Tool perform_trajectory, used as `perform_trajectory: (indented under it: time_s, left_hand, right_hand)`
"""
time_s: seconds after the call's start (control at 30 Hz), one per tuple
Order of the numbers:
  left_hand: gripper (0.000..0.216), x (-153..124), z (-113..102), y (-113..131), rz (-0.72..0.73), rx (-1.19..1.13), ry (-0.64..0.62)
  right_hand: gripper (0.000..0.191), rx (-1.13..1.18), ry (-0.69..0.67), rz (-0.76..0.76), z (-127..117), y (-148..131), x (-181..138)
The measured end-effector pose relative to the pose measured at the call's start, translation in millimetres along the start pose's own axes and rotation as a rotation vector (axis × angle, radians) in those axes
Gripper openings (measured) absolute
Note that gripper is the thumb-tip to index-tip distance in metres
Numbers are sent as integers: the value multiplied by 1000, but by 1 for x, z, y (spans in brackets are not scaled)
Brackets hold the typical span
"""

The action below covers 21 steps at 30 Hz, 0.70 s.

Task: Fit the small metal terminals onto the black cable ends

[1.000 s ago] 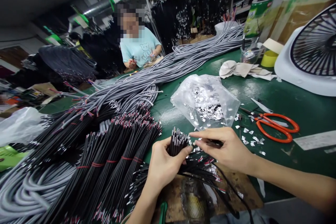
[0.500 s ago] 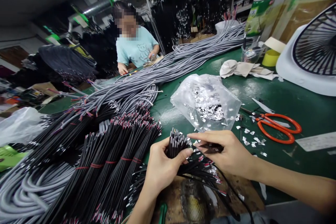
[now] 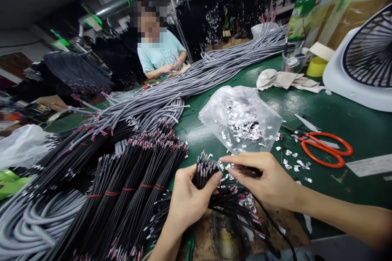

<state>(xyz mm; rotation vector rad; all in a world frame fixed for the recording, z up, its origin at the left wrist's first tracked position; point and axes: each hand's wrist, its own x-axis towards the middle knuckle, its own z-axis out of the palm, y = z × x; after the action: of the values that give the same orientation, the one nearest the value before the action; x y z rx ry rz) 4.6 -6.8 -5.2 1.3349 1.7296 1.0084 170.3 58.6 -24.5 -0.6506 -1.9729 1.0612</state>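
My left hand (image 3: 191, 195) is wrapped round a bundle of black cables (image 3: 206, 171), whose silver-grey tips point up above the thumb. Just to its right, my right hand (image 3: 266, 177) is closed on a dark slim tool (image 3: 249, 171), mostly hidden in the fingers, so its kind is unclear. The index fingertip is close beside the cable tips; whether it touches them I cannot tell. Below both hands, loose black cables (image 3: 229, 200) with red and white wire ends spread over a brown board (image 3: 290, 228).
Tied black cable bundles (image 3: 128, 195) fill the left, with grey cables (image 3: 190, 75) behind. Ahead lies a clear plastic bag (image 3: 211, 110) of silver foil bits. Orange-handled scissors (image 3: 324, 149) and a fan (image 3: 343, 69) are on the right. A person (image 3: 162, 53) works across the table.
The person opposite has brought both hands together, and a red-handled tool now lies uncovered on that side. My right fingers have shifted slightly round the dark tool. My left hand stays nearly still.
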Motion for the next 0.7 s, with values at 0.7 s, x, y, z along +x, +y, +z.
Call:
perform_trajectory:
  time_s: [0.7]
  left_hand:
    - [20,0,3,0,114,72,161]
  right_hand:
    - [36,-11,-139,93,-2,1,2]
